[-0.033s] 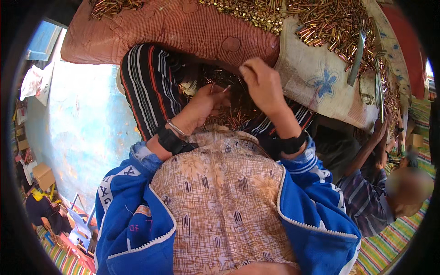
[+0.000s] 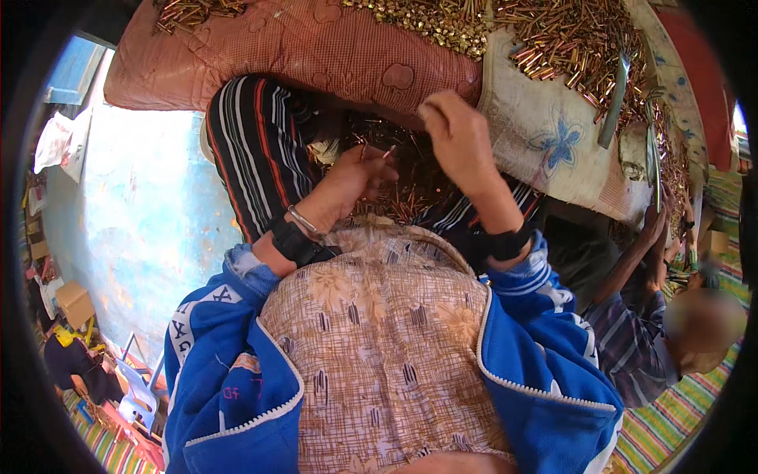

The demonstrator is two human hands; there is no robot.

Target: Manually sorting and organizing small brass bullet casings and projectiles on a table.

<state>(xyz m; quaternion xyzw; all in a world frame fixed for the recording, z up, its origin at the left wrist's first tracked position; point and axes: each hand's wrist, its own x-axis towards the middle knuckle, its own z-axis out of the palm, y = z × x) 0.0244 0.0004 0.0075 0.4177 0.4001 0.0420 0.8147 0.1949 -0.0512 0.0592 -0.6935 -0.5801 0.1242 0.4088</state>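
One cardboard box (image 2: 75, 304) stands at the far left, beside a patchy blue-and-white surface (image 2: 150, 213). Next comes the wearer's striped trouser leg (image 2: 251, 150), with a red patterned cushion (image 2: 292, 51) beyond it. The left hand (image 2: 355, 182) has its fingers pinched together on a slender metal piece (image 2: 390, 153) – its tip sticks out past them, angled upward. Behind and below, many loose copper-coloured pieces (image 2: 407, 197) lie in the dark hollow between the legs. To the right, the right hand (image 2: 464, 146) is raised near the cushion's edge, apart from the left, its fingers curled inward (whether they grip anything, I cannot tell). Farther right are a pale cloth (image 2: 517, 103) with a blue flower, a heap of brass-coloured pieces (image 2: 580, 39), a flat metal strip (image 2: 614, 99) – and a co-worker (image 2: 632, 340) in a striped shirt.
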